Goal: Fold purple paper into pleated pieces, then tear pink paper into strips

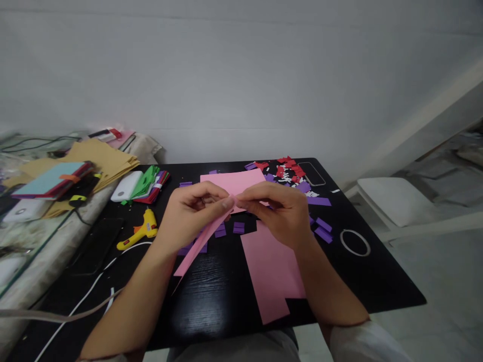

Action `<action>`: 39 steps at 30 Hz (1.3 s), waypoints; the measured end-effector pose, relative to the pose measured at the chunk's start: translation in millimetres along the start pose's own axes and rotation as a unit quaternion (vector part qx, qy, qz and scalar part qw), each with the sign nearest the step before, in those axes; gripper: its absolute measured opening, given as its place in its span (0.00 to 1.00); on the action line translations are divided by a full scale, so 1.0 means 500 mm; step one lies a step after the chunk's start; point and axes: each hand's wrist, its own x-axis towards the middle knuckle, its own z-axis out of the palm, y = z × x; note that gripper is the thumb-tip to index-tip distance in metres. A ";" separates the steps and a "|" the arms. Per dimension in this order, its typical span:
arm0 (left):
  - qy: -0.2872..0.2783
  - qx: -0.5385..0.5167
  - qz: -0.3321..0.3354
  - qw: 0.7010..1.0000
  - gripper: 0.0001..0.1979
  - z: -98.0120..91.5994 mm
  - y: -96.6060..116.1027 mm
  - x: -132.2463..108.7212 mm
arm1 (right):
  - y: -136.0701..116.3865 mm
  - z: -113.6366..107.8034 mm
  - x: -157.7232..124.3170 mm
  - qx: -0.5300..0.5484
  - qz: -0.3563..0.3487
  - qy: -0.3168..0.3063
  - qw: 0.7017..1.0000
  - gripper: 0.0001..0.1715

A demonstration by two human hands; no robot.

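A folded pink paper strip (202,241) hangs down toward the left from the fingertips of both hands, above the black table. My left hand (196,208) is closed, its thumb pressing on the strip's upper end. Right beside it, my right hand (279,206) pinches the same end between thumb and fingers. A pink sheet (237,180) lies behind the hands. Another cut pink sheet (273,271) lies below my right hand and is partly covered by that arm. Folded purple paper pieces (239,228) are scattered around and under the hands.
A yellow glue gun (141,230) with a white cord lies left of my arm. Red and white paper scraps (289,170) are heaped at the back right, near a pale ring (355,243). Stacked coloured paper (151,183) and brown envelopes (98,158) fill the left side.
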 end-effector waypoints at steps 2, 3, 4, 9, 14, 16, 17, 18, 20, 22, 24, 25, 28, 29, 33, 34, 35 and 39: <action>-0.006 -0.005 0.000 1.000 0.04 -0.001 -0.002 0.001 | 0.001 -0.001 0.000 -0.006 -0.008 -0.003 1.000 0.08; -0.008 -0.007 0.000 1.000 0.04 0.000 -0.003 0.001 | 0.001 -0.001 0.000 -0.010 -0.012 -0.005 1.000 0.08; -0.008 -0.007 0.001 1.000 0.04 0.000 -0.004 0.001 | 0.001 -0.001 0.001 -0.014 -0.015 -0.007 1.000 0.08; 0.001 0.000 0.010 1.000 0.05 0.001 -0.009 0.001 | 0.002 -0.001 0.000 -0.017 -0.017 -0.007 1.000 0.08; 0.015 0.019 0.010 1.000 0.06 -0.002 -0.012 0.000 | 0.003 -0.001 0.002 -0.030 -0.014 -0.002 0.999 0.10; 0.016 0.022 0.010 1.000 0.06 -0.001 -0.011 -0.001 | 0.005 0.000 0.002 -0.031 -0.022 -0.002 0.999 0.10; 0.016 0.023 0.009 1.000 0.06 -0.001 -0.011 -0.001 | 0.006 0.000 0.002 -0.030 -0.027 -0.003 0.999 0.10; 0.017 0.023 0.009 1.000 0.07 0.000 -0.010 -0.001 | 0.007 0.000 0.002 -0.029 -0.031 -0.003 0.999 0.10; 0.016 0.022 0.009 1.000 0.07 0.000 -0.008 -0.001 | 0.009 0.001 0.000 -0.027 -0.034 -0.002 0.999 0.10; 0.011 0.015 0.008 1.000 0.07 0.000 -0.008 -0.001 | 0.010 0.002 -0.001 -0.026 -0.036 -0.002 0.999 0.10; 0.004 0.007 0.006 1.000 0.07 0.000 -0.009 -0.001 | 0.010 0.002 -0.002 -0.022 -0.037 -0.002 0.999 0.09; 0.002 0.002 0.006 1.000 0.07 -0.001 -0.009 0.000 | 0.010 0.002 -0.002 -0.020 -0.037 -0.003 0.999 0.09; -0.005 -0.011 0.007 1.000 0.07 -0.001 -0.011 0.002 | 0.009 0.001 -0.002 -0.012 -0.035 -0.008 0.999 0.10; -0.004 -0.012 0.007 1.000 0.07 0.000 -0.011 0.002 | 0.009 0.001 -0.002 -0.009 -0.032 -0.010 0.999 0.10; 0.012 0.006 0.002 1.000 0.07 0.001 -0.009 0.003 | 0.006 0.004 -0.001 0.003 -0.001 -0.003 1.000 0.08; 0.018 0.012 0.001 1.000 0.07 0.001 -0.008 0.003 | 0.006 0.005 -0.001 0.010 0.019 0.002 1.000 0.07; 0.024 0.015 0.000 1.000 0.07 0.000 -0.008 0.003 | 0.005 0.006 -0.001 0.020 0.043 0.007 0.999 0.06; 0.042 0.013 0.009 0.999 0.07 0.001 -0.007 0.002 | 0.003 0.012 -0.001 0.092 0.135 0.002 0.987 0.09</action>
